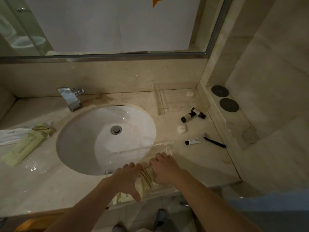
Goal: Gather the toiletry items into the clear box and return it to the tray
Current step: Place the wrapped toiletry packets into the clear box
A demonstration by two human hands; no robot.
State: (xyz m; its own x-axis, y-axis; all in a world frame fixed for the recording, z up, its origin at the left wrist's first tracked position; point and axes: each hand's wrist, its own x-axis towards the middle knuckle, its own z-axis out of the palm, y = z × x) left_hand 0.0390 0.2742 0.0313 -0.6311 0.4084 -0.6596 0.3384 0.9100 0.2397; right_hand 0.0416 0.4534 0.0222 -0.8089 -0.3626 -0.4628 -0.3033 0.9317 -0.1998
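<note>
The clear box (142, 149) stands at the counter's front edge, partly over the sink rim. Inside it lie pale yellow packets with brown stripes (147, 177). My left hand (127, 179) spans the packets, fingers on the far side and thumb on the near side. My right hand (164, 168) curls over their right end. On the counter to the right lie two small black-capped bottles (187, 117), a round white soap (181, 129), a small white tube (193, 141) and a black razor (214, 142). The clear tray (160, 101) sits at the back right.
A small white soap (190, 94) lies in the tray. Left of the white sink (93, 131) lie a pale green packet (25, 146) and a white packet (11, 134). The tap (70, 97) stands behind the sink. Two dark round coasters (224, 97) rest on the right ledge.
</note>
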